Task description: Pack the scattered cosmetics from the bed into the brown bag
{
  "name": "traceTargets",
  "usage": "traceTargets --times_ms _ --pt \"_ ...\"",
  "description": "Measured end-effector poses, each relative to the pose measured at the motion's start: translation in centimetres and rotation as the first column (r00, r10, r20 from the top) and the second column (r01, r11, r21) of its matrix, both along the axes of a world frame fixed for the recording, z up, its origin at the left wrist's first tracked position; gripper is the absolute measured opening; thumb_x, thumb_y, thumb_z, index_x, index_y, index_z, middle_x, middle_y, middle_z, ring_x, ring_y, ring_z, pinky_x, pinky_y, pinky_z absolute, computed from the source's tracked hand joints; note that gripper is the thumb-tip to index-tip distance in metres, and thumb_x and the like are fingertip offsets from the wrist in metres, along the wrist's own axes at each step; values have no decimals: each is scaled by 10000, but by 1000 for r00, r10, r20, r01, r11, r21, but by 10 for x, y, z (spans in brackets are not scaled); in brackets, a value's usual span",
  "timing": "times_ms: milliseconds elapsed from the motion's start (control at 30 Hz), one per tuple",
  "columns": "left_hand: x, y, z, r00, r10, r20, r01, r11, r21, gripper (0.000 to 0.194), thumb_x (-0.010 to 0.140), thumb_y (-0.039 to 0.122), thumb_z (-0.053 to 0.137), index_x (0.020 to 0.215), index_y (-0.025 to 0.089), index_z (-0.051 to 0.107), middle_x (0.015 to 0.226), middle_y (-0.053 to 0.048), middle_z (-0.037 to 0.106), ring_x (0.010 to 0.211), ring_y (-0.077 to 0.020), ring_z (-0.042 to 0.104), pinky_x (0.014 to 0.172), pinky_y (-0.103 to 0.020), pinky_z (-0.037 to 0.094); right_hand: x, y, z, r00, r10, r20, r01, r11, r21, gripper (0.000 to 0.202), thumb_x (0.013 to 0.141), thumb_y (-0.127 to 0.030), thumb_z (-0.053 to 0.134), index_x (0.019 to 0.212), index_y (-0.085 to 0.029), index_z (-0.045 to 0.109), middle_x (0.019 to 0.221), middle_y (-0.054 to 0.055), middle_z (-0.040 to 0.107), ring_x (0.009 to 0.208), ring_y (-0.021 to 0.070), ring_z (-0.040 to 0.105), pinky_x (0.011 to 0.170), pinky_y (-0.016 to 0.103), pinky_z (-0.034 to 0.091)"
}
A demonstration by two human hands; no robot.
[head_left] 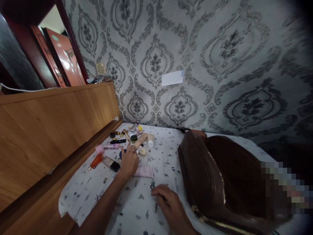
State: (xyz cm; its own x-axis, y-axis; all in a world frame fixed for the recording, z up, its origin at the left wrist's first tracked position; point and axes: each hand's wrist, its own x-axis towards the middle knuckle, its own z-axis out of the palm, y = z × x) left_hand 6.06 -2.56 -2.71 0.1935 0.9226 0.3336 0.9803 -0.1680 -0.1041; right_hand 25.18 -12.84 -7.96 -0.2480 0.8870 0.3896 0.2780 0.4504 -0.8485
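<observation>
My left hand [129, 160] reaches into a group of cosmetics on the patterned white cloth, its fingers spread over a dark blue round item [121, 153]. Just right of that hand lies a pink tube [144, 171]; a bottle with a black cap [111, 163] and an orange tube [96, 161] are to its left. Beyond the fingers are a beige tube [140, 141], a white-capped tube [150, 140] and a small round beige item [142, 151]. My right hand [167, 202] is nearer me, fingers curled together beside a small dark ring-like item [152, 184]; what it holds, if anything, is hidden.
A large brown leather bag [202, 169] with an open gold zipper stands on the right of the cloth [146, 202]. A wooden board [61, 120] runs along the left side. Behind is a patterned wall [156, 98].
</observation>
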Motion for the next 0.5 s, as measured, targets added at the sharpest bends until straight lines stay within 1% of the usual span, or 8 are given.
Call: traceTargets --times_ms 100,167,267,333,400,500 --pt "0 5 -3 1000 9 -15 -10 1000 -28 297 902 116 469 1052 108 726 1322 -213 597 1387 -393 397 1119 -698 237 0 0 -2 1000 -8 -9 8 1000 23 248 804 -122 462 773 -206 694 828 69 735 828 221 701 779 338 550" --pt "0 7 -4 1000 18 -8 -18 999 -32 321 905 101 452 1089 111 715 1311 -212 606 1377 -386 409 1111 -696 248 1 1 -4 1000 -12 -20 13 999 44 239 809 -131 471 774 -207 695 822 71 737 822 226 704 770 340 554" --pt "-1 6 -3 999 8 39 -6 999 -40 317 917 134 479 1161 138 681 1293 -195 622 1343 -369 441 1105 -688 245 1 2 -8 1000 -3 -19 4 998 56 239 822 -145 475 783 -208 702 839 79 744 833 233 710 762 343 562" --pt "-3 5 -2 998 -23 63 26 998 -58 269 926 193 513 1125 152 689 1255 -179 645 1277 -355 493 1099 -680 241 1 2 -9 1000 -1 -17 2 998 57 233 826 -153 482 778 -208 704 834 79 745 820 235 712 750 344 567" --pt "-4 4 -3 996 -49 70 55 995 -78 226 933 237 526 1042 164 710 1177 -159 682 1195 -329 541 1097 -656 245 1 3 -10 1000 -11 -22 12 998 64 221 831 -163 496 781 -210 706 821 75 744 804 234 712 747 346 571" --pt "-7 4 -4 995 -62 79 70 993 -92 221 944 247 509 987 178 714 1093 -136 713 1142 -302 560 1100 -617 244 1 3 -10 999 -24 -30 26 998 65 216 848 -181 511 799 -217 718 833 74 747 819 235 715 756 346 573"
